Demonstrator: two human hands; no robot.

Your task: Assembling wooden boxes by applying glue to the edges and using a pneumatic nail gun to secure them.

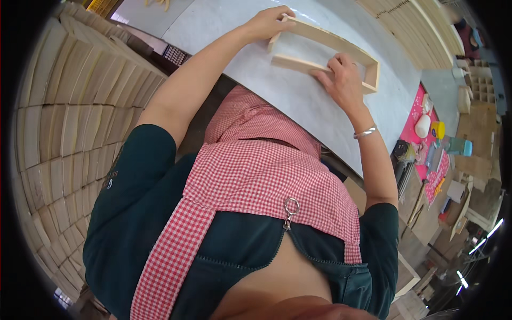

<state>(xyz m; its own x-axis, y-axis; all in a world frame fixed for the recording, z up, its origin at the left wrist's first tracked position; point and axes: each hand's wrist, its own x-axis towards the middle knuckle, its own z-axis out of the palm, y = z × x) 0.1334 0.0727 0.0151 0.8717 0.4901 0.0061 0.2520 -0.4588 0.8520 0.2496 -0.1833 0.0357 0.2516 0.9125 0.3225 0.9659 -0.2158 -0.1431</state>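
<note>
A light wooden frame (330,38), long and narrow like a shallow box without a bottom, stands on the grey-white tabletop (256,64). My left hand (268,24) is closed around its far left corner, with the fingertips over the top edge. My right hand (343,80) grips the near long board (293,63) between thumb and fingers. A small gap shows between the left end of that board and the short left end piece (273,42). At the right, a short end piece (370,74) joins the far long side.
Light wooden boards (410,26) are stacked at the table's far right. Tall stacks of wood pieces (69,128) rise on my left. To the right, a pink cloth (413,120) carries a white bottle (422,126), a yellow-lidded jar (438,129) and a blue-lidded container (460,146).
</note>
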